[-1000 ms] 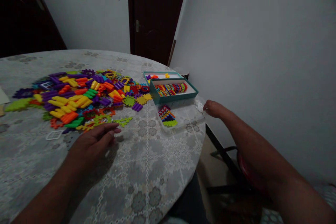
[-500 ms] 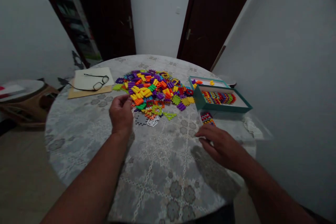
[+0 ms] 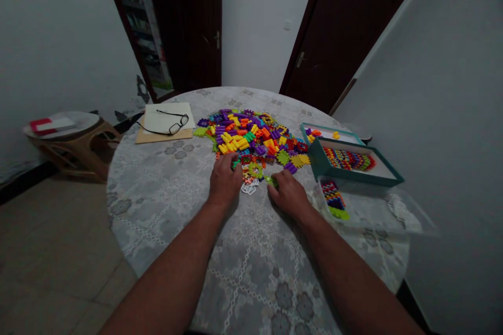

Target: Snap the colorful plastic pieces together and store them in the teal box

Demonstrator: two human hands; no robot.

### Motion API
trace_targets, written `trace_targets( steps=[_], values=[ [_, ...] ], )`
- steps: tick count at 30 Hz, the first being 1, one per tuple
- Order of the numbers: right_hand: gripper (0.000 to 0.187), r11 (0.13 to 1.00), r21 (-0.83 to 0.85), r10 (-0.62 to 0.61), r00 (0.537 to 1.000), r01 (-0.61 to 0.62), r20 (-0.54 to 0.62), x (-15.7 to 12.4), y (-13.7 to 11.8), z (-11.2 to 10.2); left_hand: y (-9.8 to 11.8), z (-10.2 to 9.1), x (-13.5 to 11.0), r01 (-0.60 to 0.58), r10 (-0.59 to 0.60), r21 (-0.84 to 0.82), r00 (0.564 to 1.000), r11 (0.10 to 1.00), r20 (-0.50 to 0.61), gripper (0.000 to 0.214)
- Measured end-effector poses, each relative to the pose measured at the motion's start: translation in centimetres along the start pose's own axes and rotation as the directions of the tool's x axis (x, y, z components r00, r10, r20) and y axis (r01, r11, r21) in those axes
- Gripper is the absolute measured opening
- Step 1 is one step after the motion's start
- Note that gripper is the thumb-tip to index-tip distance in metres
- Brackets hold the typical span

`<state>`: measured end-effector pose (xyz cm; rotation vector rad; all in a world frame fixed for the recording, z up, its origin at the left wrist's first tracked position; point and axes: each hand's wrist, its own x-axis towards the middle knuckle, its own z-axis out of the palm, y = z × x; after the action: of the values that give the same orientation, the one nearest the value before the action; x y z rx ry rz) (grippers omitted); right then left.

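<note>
A heap of bright plastic building pieces (image 3: 251,138) lies on the round table (image 3: 165,204) with a lace cloth. At the heap's near edge, my left hand (image 3: 225,180) has its fingers curled over some pieces; what it grips is hidden. My right hand (image 3: 288,194) is beside it, fingers closed on a small green piece (image 3: 271,180). White outline pieces (image 3: 249,187) lie between the two hands.
A teal box (image 3: 346,165) with sorted pieces and its lid (image 3: 328,132) stand at the right, with a clear tray (image 3: 365,207) in front. Glasses (image 3: 173,125) rest on a notebook at the far left. A wooden stool (image 3: 74,141) and dark doors stand beyond.
My right hand came in from the table's right edge to the heap and closed on a green piece. My left hand shifted along the heap's near edge. My view swung left and pulled back.
</note>
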<state>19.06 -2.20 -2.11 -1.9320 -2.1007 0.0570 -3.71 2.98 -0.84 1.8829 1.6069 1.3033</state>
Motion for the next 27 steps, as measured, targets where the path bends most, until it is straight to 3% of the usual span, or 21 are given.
trace_targets(
  steps=[3, 6, 9, 12, 21, 27],
  values=[
    [0.025, 0.997, 0.073, -0.018, 1.000, 0.020, -0.021, -0.4, 1.0, 0.6, -0.1, 0.6, -0.6, -0.141, 0.125, 0.152, 0.986, 0.978, 0.114, 0.035],
    [0.025, 0.988, 0.154, -0.015, 0.997, 0.026, -0.072, -0.1, 1.8, 0.9, -0.3, 1.0, -1.1, -0.211, 0.170, 0.235, 0.968, 0.949, 0.185, 0.041],
    [0.025, 0.968, 0.247, -0.002, 0.986, 0.045, -0.169, 0.2, 2.4, 1.2, -0.3, 1.2, -1.3, -0.228, 0.162, 0.299, 0.960, 0.926, 0.230, 0.047],
    [0.021, 0.936, 0.353, 0.087, 0.969, 0.000, -0.230, 0.3, 2.7, 1.3, 0.0, 1.1, -1.4, -0.221, 0.128, 0.355, 0.955, 0.908, 0.268, 0.050],
    [0.030, 0.874, 0.471, 0.259, 0.935, -0.119, -0.243, 0.6, 2.9, 0.4, 0.9, 0.9, -1.4, -0.218, 0.098, 0.368, 0.943, 0.904, 0.318, 0.042],
    [0.030, 0.876, 0.469, 0.235, 0.950, -0.115, -0.205, 0.6, 2.7, 0.2, 0.9, 1.4, -1.5, -0.258, 0.122, 0.340, 0.920, 0.905, 0.372, 0.040]
  ],
)
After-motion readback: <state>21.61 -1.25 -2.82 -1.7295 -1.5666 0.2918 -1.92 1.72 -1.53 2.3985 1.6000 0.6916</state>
